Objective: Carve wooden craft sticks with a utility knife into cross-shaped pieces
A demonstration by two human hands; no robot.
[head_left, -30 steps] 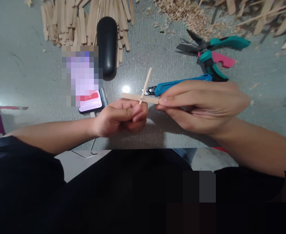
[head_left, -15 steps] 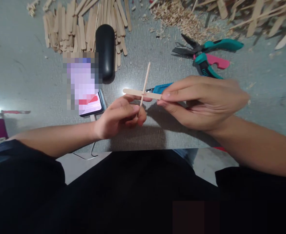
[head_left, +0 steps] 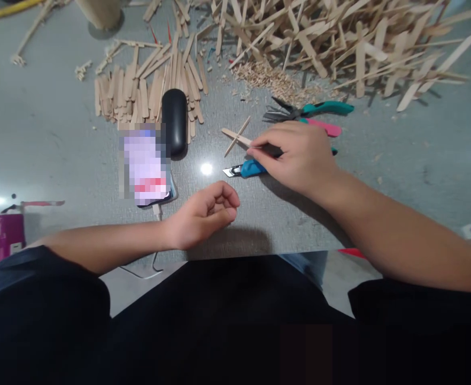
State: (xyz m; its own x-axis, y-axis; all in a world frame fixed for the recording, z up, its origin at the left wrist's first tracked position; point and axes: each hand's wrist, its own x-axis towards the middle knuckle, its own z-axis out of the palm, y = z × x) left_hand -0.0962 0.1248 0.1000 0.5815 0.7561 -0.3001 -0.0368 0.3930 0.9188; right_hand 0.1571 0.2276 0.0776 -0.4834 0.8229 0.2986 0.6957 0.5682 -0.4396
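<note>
My right hand [head_left: 295, 155] pinches one end of a flat wooden craft stick [head_left: 231, 133] between thumb and fingertips. A second, thinner-looking stick [head_left: 241, 131] crosses it, forming a small X. Beneath and beside this hand lies a blue utility knife [head_left: 251, 168], its blade pointing left and its rear part hidden. Loosely curled, with the thumb close to the fingertips, my left hand [head_left: 207, 214] shows nothing in it and rests near the table's front edge. Pliers with teal handles [head_left: 327, 108] lie just beyond the right hand, partly over a pink-handled tool [head_left: 329, 129].
A black oblong case [head_left: 175, 123] lies against a spread of craft sticks [head_left: 129, 96]. Nearby is a phone [head_left: 147, 166] with a cable attached. Wood shavings [head_left: 259, 77] and a large heap of sticks [head_left: 299, 37] fill the back right. A purple box [head_left: 8, 235] stands far left.
My left hand has let go of the crossed sticks and curled its fingers. The right hand has carried them away from it, over beside the knife. The view has shifted, showing more of the table's far side.
</note>
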